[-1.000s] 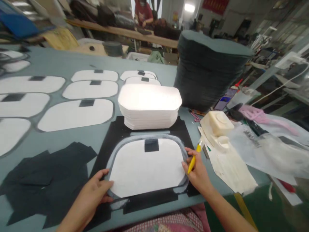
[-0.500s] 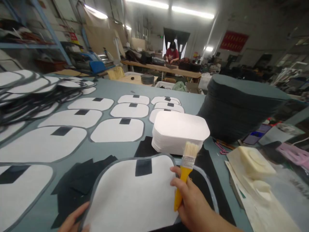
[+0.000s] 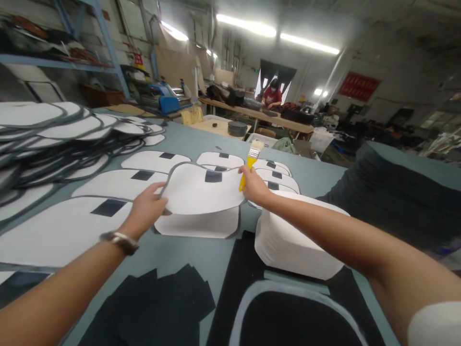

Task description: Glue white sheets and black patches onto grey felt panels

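A white rounded panel with a dark border and a small black rectangle near its far edge hangs over the table, sagging slightly. My left hand pinches its left edge. At its right edge is my right hand, closed round a yellow-handled paintbrush with pale bristles pointing up, its fingertips also on the panel. Below the raised panel, a similar white panel lies partly covered on the table. Rows of like panels lie around it, such as the white panel to the left.
A stack of white sheets stands under my right forearm, beside a tall dark stack. Black pieces and a black sheet with a grey outline lie nearest me. Heaped panels fill the left. A person works at the far bench.
Both hands have carried the panel forward and up from the black sheet, over the laid-out panels. The brush travels with my right hand. The view has swung left.
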The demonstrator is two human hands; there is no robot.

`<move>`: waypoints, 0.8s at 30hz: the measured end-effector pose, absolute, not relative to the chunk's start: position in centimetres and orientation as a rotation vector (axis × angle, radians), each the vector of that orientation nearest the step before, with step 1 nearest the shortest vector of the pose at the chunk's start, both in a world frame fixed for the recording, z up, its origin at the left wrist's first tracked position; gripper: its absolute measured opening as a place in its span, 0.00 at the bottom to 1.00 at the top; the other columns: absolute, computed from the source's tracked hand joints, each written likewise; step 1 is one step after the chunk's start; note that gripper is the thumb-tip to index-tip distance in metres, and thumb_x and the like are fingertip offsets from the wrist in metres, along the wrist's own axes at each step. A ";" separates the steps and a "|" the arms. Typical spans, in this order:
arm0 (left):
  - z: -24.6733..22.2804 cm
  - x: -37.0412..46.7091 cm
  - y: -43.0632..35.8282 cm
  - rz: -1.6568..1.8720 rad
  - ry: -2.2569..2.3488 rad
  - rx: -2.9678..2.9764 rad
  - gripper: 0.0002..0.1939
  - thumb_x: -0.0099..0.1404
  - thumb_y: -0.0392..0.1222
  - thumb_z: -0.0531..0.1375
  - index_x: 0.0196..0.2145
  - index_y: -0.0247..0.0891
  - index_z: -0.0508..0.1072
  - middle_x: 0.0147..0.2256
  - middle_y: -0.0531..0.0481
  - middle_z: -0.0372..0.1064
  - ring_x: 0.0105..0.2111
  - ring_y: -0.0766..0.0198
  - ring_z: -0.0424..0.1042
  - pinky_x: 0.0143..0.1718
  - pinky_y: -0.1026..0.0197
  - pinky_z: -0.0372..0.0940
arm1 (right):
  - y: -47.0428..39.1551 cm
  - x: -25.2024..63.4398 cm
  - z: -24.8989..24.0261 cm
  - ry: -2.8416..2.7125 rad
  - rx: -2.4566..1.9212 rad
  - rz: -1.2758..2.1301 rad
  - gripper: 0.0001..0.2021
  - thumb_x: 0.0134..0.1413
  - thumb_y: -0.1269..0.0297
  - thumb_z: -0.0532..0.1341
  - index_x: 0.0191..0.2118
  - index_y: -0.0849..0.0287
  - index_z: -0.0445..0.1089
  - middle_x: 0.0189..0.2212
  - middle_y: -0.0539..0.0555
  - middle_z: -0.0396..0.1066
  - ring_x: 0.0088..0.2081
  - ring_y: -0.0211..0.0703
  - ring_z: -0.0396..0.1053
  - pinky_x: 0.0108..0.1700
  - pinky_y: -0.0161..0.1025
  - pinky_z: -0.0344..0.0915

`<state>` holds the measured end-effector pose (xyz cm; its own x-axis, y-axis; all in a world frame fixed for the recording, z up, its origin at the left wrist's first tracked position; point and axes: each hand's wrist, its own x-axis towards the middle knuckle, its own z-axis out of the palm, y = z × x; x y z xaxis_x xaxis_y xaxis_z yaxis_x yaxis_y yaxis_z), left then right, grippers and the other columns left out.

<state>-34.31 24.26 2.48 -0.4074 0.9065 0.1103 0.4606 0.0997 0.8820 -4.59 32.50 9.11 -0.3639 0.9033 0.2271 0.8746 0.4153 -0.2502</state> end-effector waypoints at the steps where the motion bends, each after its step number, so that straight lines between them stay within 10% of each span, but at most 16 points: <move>1: 2.2 -34.3 27.4 1.266 1.909 1.340 0.33 0.62 0.33 0.59 0.65 0.30 0.66 0.29 0.54 0.72 0.26 0.64 0.75 0.30 0.63 0.74 | 35.0 -5.1 8.7 -2.324 -1.581 0.108 0.27 0.54 0.80 0.59 0.59 0.56 0.60 0.53 0.60 0.65 0.44 0.48 0.71 0.48 0.44 0.69; 7: -1.1 -34.7 43.5 1.249 2.041 1.375 0.32 0.58 0.28 0.59 0.61 0.36 0.72 0.38 0.44 0.78 0.30 0.57 0.77 0.38 0.55 0.76 | 47.2 -7.1 5.6 -2.176 -1.772 0.044 0.23 0.60 0.79 0.55 0.59 0.56 0.61 0.54 0.62 0.66 0.45 0.50 0.71 0.49 0.44 0.66; 13: -0.1 -35.7 53.8 1.214 2.156 1.500 0.32 0.67 0.33 0.58 0.68 0.35 0.63 0.59 0.35 0.72 0.57 0.51 0.73 0.61 0.49 0.66 | 55.8 -8.4 5.6 -2.050 -1.819 -0.001 0.21 0.64 0.76 0.54 0.61 0.55 0.58 0.56 0.64 0.66 0.48 0.52 0.71 0.49 0.43 0.64; 17: -0.2 -36.2 54.4 1.177 2.216 1.574 0.39 0.73 0.43 0.56 0.74 0.31 0.45 0.70 0.28 0.56 0.67 0.47 0.63 0.69 0.43 0.57 | 56.4 -7.7 6.0 -2.152 -1.836 -0.042 0.22 0.63 0.73 0.58 0.61 0.57 0.58 0.54 0.66 0.70 0.46 0.53 0.72 0.45 0.43 0.65; 24: -2.4 -34.9 44.5 0.935 2.151 1.710 0.35 0.70 0.44 0.56 0.71 0.30 0.56 0.68 0.32 0.62 0.67 0.46 0.63 0.69 0.48 0.59 | 46.0 0.2 8.7 -2.489 -1.716 -0.259 0.18 0.63 0.65 0.64 0.56 0.56 0.65 0.48 0.63 0.75 0.45 0.55 0.74 0.46 0.45 0.66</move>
<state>-34.93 44.50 -2.42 -0.2870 0.9371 0.1988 0.7844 0.1108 0.6102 0.17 45.95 8.71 -0.3565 0.9160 0.1839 0.9343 0.3477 0.0792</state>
